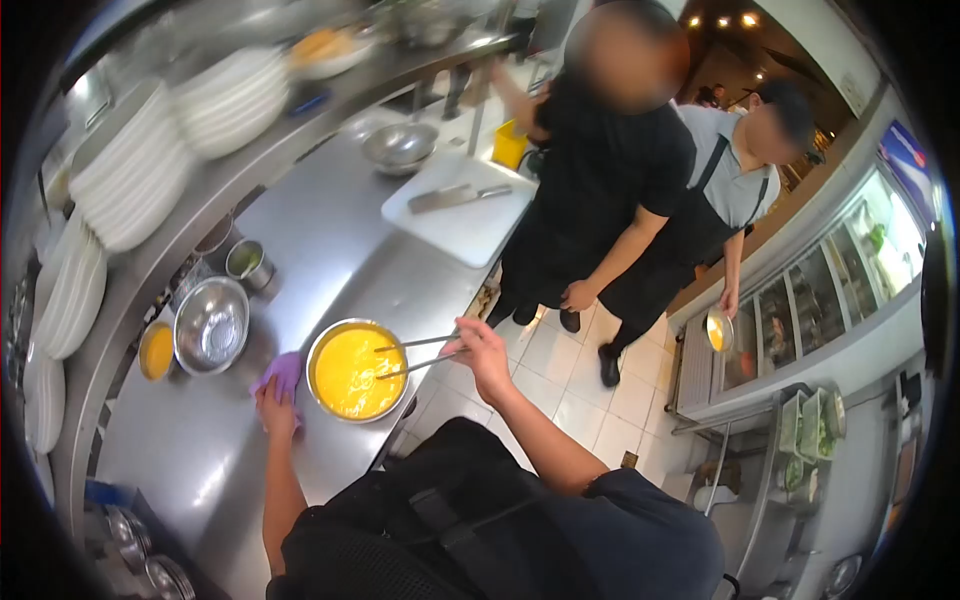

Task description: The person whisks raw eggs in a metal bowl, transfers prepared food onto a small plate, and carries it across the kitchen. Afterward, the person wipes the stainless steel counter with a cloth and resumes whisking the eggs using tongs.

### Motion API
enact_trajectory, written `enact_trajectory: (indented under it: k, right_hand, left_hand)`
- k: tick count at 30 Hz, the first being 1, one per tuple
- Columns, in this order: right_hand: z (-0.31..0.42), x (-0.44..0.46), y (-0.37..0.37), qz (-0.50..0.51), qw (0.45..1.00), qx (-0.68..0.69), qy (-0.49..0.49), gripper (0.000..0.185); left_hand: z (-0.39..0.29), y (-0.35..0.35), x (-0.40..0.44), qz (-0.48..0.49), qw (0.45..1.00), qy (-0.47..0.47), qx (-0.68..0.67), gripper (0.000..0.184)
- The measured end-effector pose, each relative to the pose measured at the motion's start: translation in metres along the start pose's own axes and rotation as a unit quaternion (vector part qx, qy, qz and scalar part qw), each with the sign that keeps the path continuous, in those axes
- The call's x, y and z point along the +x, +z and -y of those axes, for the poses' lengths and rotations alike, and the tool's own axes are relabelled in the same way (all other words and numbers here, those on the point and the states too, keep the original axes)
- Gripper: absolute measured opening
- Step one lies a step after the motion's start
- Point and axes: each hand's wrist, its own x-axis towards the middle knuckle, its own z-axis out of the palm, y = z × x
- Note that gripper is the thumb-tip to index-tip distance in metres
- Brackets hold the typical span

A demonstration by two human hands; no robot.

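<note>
A metal bowl of yellow liquid (pixel 352 375) stands near the front edge of the steel table. My right hand (pixel 482 358) is closed on a pair of metal tongs or long chopsticks (pixel 425 343), whose two tips dip apart into the liquid. Left of the bowl, my left hand (pixel 274 405) grips a purple cloth (pixel 287 378) close against the bowl's side. An empty-looking metal bowl (pixel 211 326) and a smaller container of yellow liquid (pixel 157 351) lie farther left.
A white cutting board (pixel 470 232) holds a knife (pixel 440 198). Behind it are metal bowls (pixel 400 146). Stacked white plates (pixel 130 170) line the shelf. Two people stand on the right; one holds a small bowl (pixel 719 330).
</note>
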Motion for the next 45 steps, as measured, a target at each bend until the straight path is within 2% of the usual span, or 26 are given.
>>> enact_trajectory:
  k: [2, 4, 6, 7, 8, 10, 11, 13, 15, 17, 19, 21, 23, 24, 25, 27, 31, 32, 35, 36, 38, 39, 40, 41, 44, 45]
  right_hand:
    - [-0.003, 0.003, -0.007, 0.008, 1.000, -0.023, -0.011, 0.029]
    - [-0.006, 0.006, -0.012, 0.030, 0.999, -0.027, 0.027, 0.019]
    - [-0.013, 0.009, -0.013, 0.029, 0.998, -0.025, 0.045, 0.021]
    - [-0.016, 0.010, -0.014, 0.043, 0.998, -0.006, 0.038, 0.026]
    - [-0.016, 0.010, -0.015, 0.050, 0.998, -0.002, 0.042, 0.027]
    - [-0.021, 0.013, -0.018, 0.066, 0.996, 0.000, 0.057, 0.029]
    - [-0.027, 0.014, -0.020, 0.081, 0.996, -0.030, 0.030, 0.032]
    - [-0.036, 0.010, -0.022, 0.098, 0.993, -0.057, 0.014, 0.035]
    - [-0.034, 0.010, -0.025, 0.088, 0.980, -0.174, -0.045, 0.039]
    - [-0.026, 0.010, -0.028, 0.122, 0.966, -0.227, -0.036, 0.039]
    - [-0.019, 0.013, -0.029, 0.164, 0.947, -0.275, -0.022, 0.040]
    - [-0.010, 0.014, -0.028, 0.254, 0.867, -0.407, -0.136, 0.043]
    - [0.001, 0.010, -0.017, 0.286, 0.834, -0.459, -0.113, 0.042]
    - [-0.002, 0.011, -0.016, 0.313, 0.820, -0.470, -0.095, 0.052]
    - [-0.001, 0.015, -0.012, 0.342, 0.808, -0.470, -0.098, 0.052]
    - [-0.002, 0.008, -0.010, 0.335, 0.750, -0.548, -0.157, 0.060]
    - [-0.006, -0.005, -0.009, 0.316, 0.760, -0.537, -0.185, 0.061]
    - [-0.015, -0.005, -0.010, 0.300, 0.768, -0.517, -0.229, 0.058]
    - [-0.019, -0.006, -0.009, 0.293, 0.755, -0.550, -0.204, 0.055]
    - [-0.013, -0.008, -0.005, 0.288, 0.754, -0.540, -0.240, 0.053]
    - [0.004, -0.017, 0.005, 0.288, 0.756, -0.545, -0.222, 0.052]
    - [0.008, -0.020, 0.007, 0.279, 0.760, -0.550, -0.205, 0.051]
    - [0.003, -0.018, 0.005, 0.283, 0.755, -0.537, -0.248, 0.050]
    - [-0.003, -0.015, 0.004, 0.279, 0.754, -0.540, -0.247, 0.050]
    - [-0.007, -0.010, 0.008, 0.299, 0.719, -0.559, -0.284, 0.049]
    - [-0.003, -0.017, 0.012, 0.279, 0.737, -0.555, -0.266, 0.049]
  left_hand:
    - [-0.025, -0.008, -0.013, -0.044, 0.999, 0.006, 0.028, 0.046]
    - [-0.054, -0.013, -0.039, -0.135, 0.990, 0.042, 0.006, 0.046]
    - [-0.031, 0.016, -0.053, -0.224, 0.967, 0.038, -0.114, 0.044]
    - [-0.058, 0.015, -0.067, -0.232, 0.951, -0.024, -0.202, 0.037]
    - [-0.093, 0.012, -0.095, -0.236, 0.924, -0.090, -0.286, 0.031]
    - [-0.110, 0.017, -0.125, -0.138, 0.836, -0.210, -0.488, 0.018]
    - [-0.117, 0.023, -0.135, -0.146, 0.836, -0.216, -0.483, 0.018]
    - [-0.139, 0.033, -0.147, -0.087, 0.771, -0.222, -0.591, 0.016]
    - [-0.156, 0.034, -0.148, -0.082, 0.783, -0.237, -0.569, 0.019]
    - [-0.162, 0.040, -0.143, -0.094, 0.857, -0.183, -0.472, 0.021]
    - [-0.175, 0.038, -0.136, -0.117, 0.865, -0.189, -0.450, 0.018]
    - [-0.166, 0.043, -0.135, -0.132, 0.873, -0.198, -0.426, 0.014]
    - [-0.173, 0.035, -0.141, -0.137, 0.887, -0.199, -0.393, 0.014]
    - [-0.171, 0.037, -0.139, -0.135, 0.862, -0.220, -0.436, 0.015]
    - [-0.174, 0.037, -0.137, -0.142, 0.868, -0.224, -0.419, 0.016]
    - [-0.182, 0.031, -0.136, -0.148, 0.871, -0.230, -0.408, 0.019]
    - [-0.175, 0.040, -0.138, -0.158, 0.856, -0.206, -0.447, 0.021]
    - [-0.175, 0.039, -0.136, -0.166, 0.850, -0.213, -0.452, 0.021]
    - [-0.177, 0.028, -0.139, -0.117, 0.850, -0.214, -0.467, 0.021]
    - [-0.176, 0.025, -0.138, -0.091, 0.850, -0.198, -0.479, 0.021]
    - [-0.166, 0.025, -0.139, -0.053, 0.849, -0.176, -0.495, 0.022]
    - [-0.165, 0.023, -0.140, -0.050, 0.849, -0.178, -0.495, 0.022]
    - [-0.166, 0.022, -0.141, -0.048, 0.847, -0.166, -0.503, 0.023]
    - [-0.167, 0.021, -0.140, -0.047, 0.843, -0.154, -0.513, 0.024]
    - [-0.166, 0.019, -0.140, -0.040, 0.849, -0.159, -0.502, 0.025]
    - [-0.164, 0.018, -0.140, -0.039, 0.849, -0.161, -0.502, 0.025]
